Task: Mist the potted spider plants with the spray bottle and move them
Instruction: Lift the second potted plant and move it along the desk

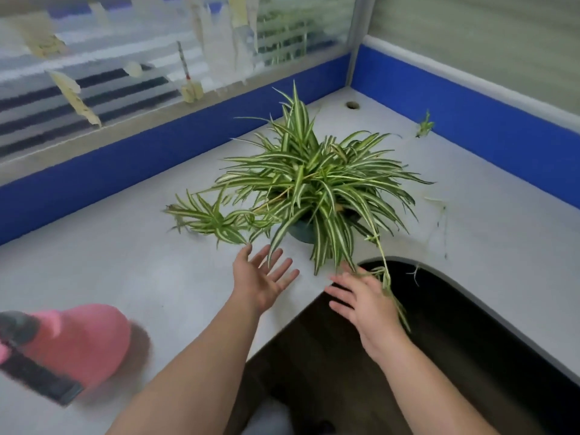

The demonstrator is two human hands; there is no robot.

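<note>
Left hand (262, 276) spread wide, empty, palm up, just short of plant (310, 183) in dark pot (301, 230) on desk (125, 255). Right hand (361, 298) splayed, trailing runner (387, 277) across it. Pink sprayer (72, 343), probably, blurred at left.

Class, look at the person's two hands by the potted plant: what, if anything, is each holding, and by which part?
Nothing is held. The left hand and right hand are both open near the plant; only hanging leaves brush them.
</note>
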